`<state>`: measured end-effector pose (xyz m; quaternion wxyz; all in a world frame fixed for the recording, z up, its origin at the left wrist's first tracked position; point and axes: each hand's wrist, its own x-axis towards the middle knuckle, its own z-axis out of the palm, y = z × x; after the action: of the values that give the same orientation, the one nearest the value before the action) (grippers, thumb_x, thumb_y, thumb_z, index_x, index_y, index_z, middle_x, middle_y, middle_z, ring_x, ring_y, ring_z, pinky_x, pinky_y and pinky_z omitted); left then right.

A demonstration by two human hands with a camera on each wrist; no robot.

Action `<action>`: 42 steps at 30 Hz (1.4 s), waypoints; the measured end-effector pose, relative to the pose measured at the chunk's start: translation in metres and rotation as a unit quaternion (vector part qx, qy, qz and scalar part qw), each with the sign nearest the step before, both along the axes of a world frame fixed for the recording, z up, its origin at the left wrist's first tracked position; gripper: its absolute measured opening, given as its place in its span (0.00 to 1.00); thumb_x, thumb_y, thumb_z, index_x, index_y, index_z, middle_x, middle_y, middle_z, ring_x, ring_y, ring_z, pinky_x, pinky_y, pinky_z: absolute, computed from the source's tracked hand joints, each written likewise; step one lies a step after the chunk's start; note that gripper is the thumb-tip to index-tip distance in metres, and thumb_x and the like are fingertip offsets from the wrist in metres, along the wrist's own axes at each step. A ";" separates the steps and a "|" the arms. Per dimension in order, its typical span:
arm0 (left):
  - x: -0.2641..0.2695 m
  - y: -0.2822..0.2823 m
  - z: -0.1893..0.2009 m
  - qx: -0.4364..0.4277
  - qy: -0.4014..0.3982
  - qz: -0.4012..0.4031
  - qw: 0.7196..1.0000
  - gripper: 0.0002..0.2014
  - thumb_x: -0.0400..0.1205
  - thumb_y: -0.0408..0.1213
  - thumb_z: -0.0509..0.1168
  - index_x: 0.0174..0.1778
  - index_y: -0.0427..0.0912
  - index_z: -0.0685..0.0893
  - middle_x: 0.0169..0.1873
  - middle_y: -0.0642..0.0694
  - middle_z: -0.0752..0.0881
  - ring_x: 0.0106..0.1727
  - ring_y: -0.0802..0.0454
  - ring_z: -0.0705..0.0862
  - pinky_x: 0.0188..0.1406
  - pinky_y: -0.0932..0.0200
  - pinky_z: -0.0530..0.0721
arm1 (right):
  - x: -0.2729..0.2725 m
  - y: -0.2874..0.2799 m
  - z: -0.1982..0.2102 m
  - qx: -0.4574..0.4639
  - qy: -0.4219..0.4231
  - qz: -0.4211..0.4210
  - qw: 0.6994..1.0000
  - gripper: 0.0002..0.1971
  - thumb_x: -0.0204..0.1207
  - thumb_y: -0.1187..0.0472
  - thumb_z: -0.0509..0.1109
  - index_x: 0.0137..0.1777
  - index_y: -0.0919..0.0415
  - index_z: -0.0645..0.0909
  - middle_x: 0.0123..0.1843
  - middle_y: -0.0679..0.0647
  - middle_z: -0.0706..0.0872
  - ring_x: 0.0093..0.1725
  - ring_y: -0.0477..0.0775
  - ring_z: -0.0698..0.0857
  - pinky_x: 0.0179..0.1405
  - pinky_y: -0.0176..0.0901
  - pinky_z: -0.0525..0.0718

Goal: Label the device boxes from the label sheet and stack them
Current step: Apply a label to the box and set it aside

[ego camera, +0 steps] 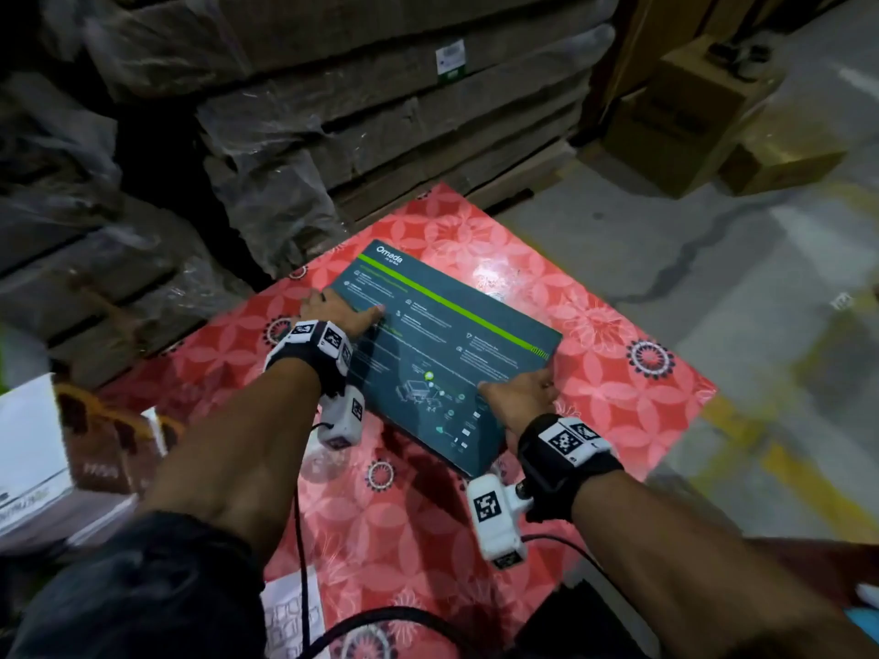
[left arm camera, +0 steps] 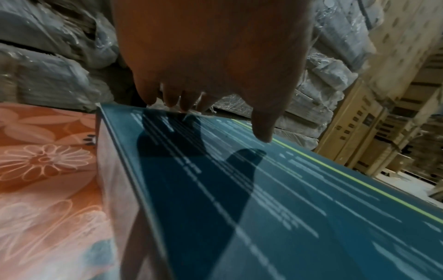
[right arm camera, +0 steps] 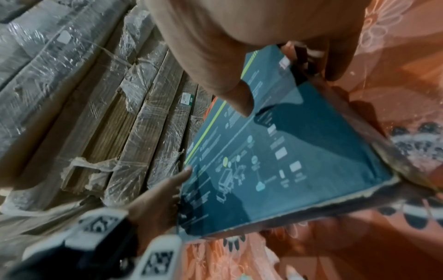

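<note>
Both hands on one flat teal Omada device box (ego camera: 447, 354), lying printed face up on the red floral table cover (ego camera: 618, 325). Left hand (ego camera: 340, 312) clamped on the box's left short end: thumb laid across the top face, fingers (left arm camera: 167, 98) hooked over the edge. Right hand (ego camera: 521, 399) gripping the opposite end likewise, thumb on top, fingers wrapped over the side (probably to square or lift it evenly). Label sheet (ego camera: 290, 615) behind the left wrist, near the body, untouched. No sticker visible on this face yet. Wrapped cartons (ego camera: 333, 111) beyond the fingertips.
</note>
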<state>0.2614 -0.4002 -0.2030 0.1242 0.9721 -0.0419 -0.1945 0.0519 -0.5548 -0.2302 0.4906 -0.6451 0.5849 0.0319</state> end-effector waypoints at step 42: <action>-0.165 0.044 -0.008 -0.080 -0.020 0.242 0.967 0.39 0.73 0.57 0.72 0.69 0.34 0.66 0.65 0.34 0.73 0.65 0.31 0.77 0.60 0.43 0.76 | 0.089 -0.077 0.045 -0.177 0.020 0.285 0.942 0.46 0.70 0.44 0.74 0.83 0.57 0.57 0.82 0.64 0.63 0.81 0.68 0.62 0.80 0.62 0.61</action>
<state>0.0964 -0.3559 -0.2110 0.2441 0.9440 0.1762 -0.1353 0.1413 -0.6314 -0.1853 0.3271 -0.8602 0.3831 0.0794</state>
